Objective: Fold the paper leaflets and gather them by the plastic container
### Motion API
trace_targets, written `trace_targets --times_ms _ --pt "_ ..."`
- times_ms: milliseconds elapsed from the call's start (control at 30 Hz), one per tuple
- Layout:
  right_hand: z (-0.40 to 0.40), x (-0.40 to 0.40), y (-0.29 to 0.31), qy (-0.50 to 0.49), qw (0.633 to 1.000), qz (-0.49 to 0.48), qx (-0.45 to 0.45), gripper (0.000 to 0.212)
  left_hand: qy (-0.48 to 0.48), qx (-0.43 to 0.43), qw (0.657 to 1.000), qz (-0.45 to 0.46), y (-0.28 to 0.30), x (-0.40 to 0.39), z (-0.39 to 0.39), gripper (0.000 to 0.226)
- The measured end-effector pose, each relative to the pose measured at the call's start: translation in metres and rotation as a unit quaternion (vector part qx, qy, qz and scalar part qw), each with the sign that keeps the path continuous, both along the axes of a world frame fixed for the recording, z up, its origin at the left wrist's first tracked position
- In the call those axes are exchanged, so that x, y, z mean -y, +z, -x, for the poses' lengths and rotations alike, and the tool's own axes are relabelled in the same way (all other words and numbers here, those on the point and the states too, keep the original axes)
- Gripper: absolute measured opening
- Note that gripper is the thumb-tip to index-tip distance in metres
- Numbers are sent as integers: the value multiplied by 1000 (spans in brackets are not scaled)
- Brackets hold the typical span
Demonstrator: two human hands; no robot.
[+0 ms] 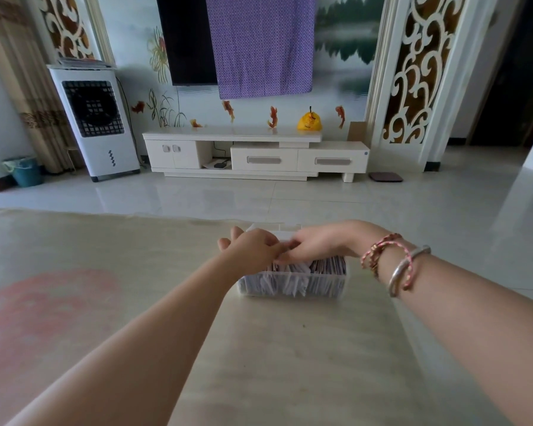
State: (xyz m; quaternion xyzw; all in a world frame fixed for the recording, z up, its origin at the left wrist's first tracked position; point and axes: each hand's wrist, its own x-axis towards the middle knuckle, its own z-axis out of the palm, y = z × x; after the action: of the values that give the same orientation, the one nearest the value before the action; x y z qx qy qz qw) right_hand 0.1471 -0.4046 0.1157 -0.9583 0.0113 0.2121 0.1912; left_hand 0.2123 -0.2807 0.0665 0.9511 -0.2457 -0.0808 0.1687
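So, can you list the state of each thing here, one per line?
plastic container: lidless, upright on table, packed with leaflets
paper leaflets: standing inside container
left hand: over container, fingers curled, blurred
right hand: over container, reaching into leaflets
TV cabinet: doors, drawers closed

Bare table (290,364) on all sides of the leaflet-crammed plastic container (293,284); both hands above it.

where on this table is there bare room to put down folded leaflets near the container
Bare tabletop lies in front of the plastic container, between the two forearms, and to its left toward the pink patch. Over the container it is crowded: left hand and right hand meet there.
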Motion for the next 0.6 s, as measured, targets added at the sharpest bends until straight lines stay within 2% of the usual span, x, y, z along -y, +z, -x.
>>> trace_targets --times_ms 133,233,400,600 --pt "-7 16 -1 -60 990 -61 108 27 8 22 1000 -8 -5 4 -1 36" --pt "-11 21 -6 -110 975 -73 177 30 14 53 998 22 -9 6 -2 31" --pt "-11 19 -25 -117 959 -67 249 31 12 77 996 33 -12 7 -2 38" --pt "-9 19 -27 -127 963 -48 232 32 0 57 997 49 -8 19 -5 41"
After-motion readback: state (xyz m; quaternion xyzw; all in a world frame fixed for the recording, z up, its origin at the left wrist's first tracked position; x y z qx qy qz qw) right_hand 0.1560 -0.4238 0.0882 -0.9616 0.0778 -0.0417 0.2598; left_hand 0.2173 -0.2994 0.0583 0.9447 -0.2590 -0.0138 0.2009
